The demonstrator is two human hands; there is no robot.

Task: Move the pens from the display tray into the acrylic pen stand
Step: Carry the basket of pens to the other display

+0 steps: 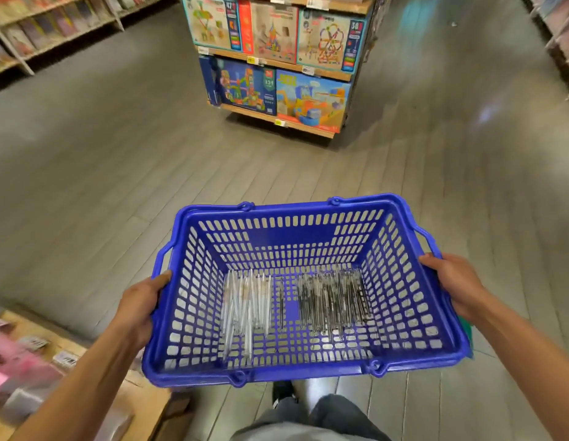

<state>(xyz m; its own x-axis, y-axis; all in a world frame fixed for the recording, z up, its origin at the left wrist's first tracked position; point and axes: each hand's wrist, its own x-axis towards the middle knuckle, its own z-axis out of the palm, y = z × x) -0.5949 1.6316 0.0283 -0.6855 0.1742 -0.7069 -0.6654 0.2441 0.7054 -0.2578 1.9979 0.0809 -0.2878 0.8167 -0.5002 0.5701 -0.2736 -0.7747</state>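
Two pen bundles point(246, 302) point(332, 297) lie side by side in basket point(286, 237).

Retail shop, toy and stationery kind. Freestanding wooden display shelf point(278, 63) mid-aisle, stacked with boxed construction toy sets point(331, 39), price tags point(253, 60) on shelf edges. Long wall shelving point(38, 33) at far left, packed with colourful goods, blurred. Grey plank floor point(117, 160) forming wide aisles. Blue plastic shopping basket point(296, 232) held in front of person, loose pens point(332, 300) lying in bottom. Low wooden display point(70, 348) at near left with tagged merchandise.
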